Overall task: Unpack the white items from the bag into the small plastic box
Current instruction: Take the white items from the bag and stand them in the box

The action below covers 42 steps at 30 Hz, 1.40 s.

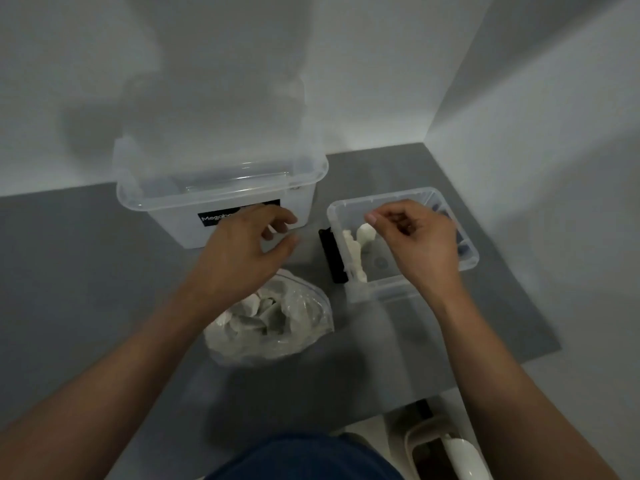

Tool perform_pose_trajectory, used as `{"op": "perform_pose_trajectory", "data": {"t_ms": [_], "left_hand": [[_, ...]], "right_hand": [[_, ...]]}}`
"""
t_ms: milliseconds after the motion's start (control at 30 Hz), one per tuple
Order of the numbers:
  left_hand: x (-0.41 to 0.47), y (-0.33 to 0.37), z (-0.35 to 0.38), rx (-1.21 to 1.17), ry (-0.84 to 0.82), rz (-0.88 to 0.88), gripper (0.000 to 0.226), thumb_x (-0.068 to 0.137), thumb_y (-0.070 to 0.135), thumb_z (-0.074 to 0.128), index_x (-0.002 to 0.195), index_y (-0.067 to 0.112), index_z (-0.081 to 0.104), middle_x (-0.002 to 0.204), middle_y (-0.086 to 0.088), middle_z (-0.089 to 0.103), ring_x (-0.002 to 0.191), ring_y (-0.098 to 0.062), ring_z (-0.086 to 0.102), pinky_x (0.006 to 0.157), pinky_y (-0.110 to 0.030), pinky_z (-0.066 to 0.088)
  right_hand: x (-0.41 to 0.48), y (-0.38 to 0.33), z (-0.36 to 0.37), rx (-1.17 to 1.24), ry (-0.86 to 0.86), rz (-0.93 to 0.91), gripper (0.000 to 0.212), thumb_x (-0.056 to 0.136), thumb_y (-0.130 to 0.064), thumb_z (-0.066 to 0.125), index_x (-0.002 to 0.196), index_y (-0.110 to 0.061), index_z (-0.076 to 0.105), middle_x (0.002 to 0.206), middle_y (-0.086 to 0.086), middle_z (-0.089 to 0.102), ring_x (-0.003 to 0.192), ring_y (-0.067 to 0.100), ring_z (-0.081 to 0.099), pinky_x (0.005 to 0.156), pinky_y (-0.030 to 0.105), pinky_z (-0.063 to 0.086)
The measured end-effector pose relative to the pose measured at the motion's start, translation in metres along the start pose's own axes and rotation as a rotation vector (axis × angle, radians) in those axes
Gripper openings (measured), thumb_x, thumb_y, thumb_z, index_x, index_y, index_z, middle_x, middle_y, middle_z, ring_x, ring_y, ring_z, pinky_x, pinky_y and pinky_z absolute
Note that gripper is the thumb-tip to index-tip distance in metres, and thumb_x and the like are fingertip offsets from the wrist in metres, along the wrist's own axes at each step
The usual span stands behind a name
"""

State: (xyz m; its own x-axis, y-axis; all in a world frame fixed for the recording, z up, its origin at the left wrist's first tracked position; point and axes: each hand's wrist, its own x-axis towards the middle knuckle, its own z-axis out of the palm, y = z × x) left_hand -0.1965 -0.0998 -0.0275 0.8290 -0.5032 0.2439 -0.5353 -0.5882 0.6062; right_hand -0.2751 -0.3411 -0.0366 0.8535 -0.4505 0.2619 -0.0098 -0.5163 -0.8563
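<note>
Hovering over the bag's (306, 322) far edge, the left hand (242, 252) is loosely spread and empty; the white items (254, 303) lie just near of it. The right hand (419, 242), loosely curled with nothing visible in it, hangs over the box (381, 293), farther off.

Crumpled clear bag (304, 320) of white items (250, 302) beside small clear box (391, 289) with white pieces (356, 249)
</note>
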Motion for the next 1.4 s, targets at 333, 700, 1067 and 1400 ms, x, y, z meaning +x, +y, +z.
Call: {"op": "perform_pose_trajectory", "data": {"t_ms": [333,700,1067,1400], "left_hand": [[-0.08,-0.073,-0.005,0.28,-0.355,0.062,0.045,0.089,0.056,0.037,0.103,0.033,0.072,0.091,0.006,0.072,0.084,-0.018,0.061,0.069,-0.036,0.053],[-0.101,-0.102,0.014,0.639,-0.497,-0.008,0.036,0.085,0.049,0.058,0.111,0.026,0.067,0.104,-0.008,0.066,0.1,-0.027,0.061,0.087,-0.033,0.041],[-0.114,-0.113,0.027,0.481,-0.41,0.265,0.03,0.083,0.043,0.068,0.109,0.027,0.063,0.115,0.007,0.062,0.103,-0.022,0.054,0.082,-0.034,0.04],[-0.115,-0.112,0.034,0.532,-0.397,0.295,0.033,0.085,0.043,0.064,0.116,0.029,0.067,0.122,0.005,0.062,0.108,-0.025,0.053,0.085,-0.036,0.04]], "right_hand": [[-0.087,-0.036,0.107,-0.313,-0.584,-0.224,0.018,0.095,-0.021,0.062,0.104,-0.022,0.077,0.096,-0.008,0.076,0.087,0.008,0.067,0.081,0.024,0.052],[-0.107,0.004,0.149,-0.919,-0.593,-0.079,0.021,0.091,-0.035,0.058,0.1,-0.019,0.067,0.094,0.008,0.072,0.089,0.031,0.068,0.07,0.033,0.047],[-0.128,0.007,0.154,-0.828,-0.457,-0.05,0.03,0.097,-0.039,0.048,0.124,-0.027,0.058,0.096,0.004,0.075,0.089,0.032,0.069,0.075,0.042,0.056],[-0.113,-0.005,0.158,-0.988,-0.474,-0.043,0.024,0.095,-0.027,0.052,0.111,-0.02,0.068,0.102,0.01,0.072,0.096,0.033,0.066,0.075,0.035,0.046]]}}
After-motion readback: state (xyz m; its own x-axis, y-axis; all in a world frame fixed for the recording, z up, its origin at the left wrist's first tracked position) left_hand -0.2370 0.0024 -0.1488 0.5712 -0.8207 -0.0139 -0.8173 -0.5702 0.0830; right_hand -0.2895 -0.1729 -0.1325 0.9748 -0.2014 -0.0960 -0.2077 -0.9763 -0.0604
